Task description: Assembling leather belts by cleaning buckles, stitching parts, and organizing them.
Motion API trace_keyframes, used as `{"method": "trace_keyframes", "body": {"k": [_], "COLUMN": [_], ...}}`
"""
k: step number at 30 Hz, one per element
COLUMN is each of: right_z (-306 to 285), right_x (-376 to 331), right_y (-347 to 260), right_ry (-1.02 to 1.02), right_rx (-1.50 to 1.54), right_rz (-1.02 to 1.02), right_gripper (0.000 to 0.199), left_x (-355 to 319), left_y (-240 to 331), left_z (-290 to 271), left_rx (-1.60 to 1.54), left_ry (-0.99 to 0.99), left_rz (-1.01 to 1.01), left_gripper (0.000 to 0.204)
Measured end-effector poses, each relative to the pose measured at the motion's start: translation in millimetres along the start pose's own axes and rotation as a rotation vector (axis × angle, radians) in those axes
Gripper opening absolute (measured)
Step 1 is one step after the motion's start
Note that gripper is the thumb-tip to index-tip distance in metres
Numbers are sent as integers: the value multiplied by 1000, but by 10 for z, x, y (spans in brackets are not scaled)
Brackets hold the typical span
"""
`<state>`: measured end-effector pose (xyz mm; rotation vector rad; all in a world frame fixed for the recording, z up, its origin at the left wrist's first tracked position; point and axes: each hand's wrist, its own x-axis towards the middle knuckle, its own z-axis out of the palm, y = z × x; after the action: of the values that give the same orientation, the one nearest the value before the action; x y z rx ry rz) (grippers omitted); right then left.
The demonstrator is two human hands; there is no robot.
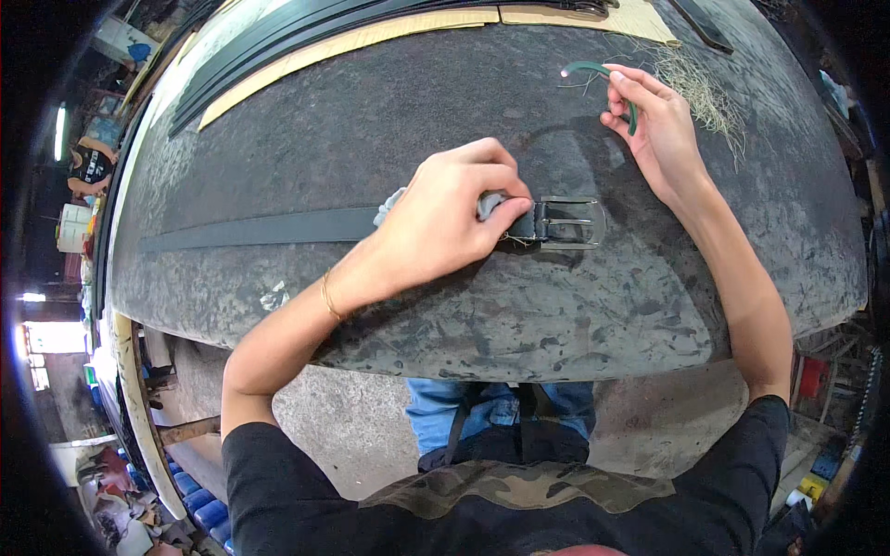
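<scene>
A dark belt (269,227) lies flat across the grey worktable (519,306), its metal buckle (570,223) to the right. My left hand (445,218) presses a grey-white cloth (487,204) onto the belt right beside the buckle. Farther back on the right, my right hand (649,120) holds a thin curved green tool (607,79) by its handle, its bright tip lifted just above the table and pointing left.
Cardboard sheets (371,37) and several black strips (278,46) lie along the table's far edge. A tuft of dry fibres (705,93) sits behind my right hand. Blue drums (199,505) and clutter stand on the floor at lower left.
</scene>
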<state>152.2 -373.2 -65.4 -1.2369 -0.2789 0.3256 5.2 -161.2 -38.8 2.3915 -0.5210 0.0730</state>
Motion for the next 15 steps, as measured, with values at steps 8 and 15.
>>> {"method": "trace_keyframes", "body": {"k": [8,15], "right_z": [297,315], "right_x": [-355,-440], "right_y": [-79,46], "right_ry": [-32,-177], "right_rx": [-8,-219], "right_rz": [36,-104], "right_gripper": [19,8], "left_x": [-159,-159], "left_y": [-20,-79], "left_z": [124,110], "left_rx": [64,7], "left_ry": [262,231], "left_rz": [89,156], "left_gripper": [13,14]}}
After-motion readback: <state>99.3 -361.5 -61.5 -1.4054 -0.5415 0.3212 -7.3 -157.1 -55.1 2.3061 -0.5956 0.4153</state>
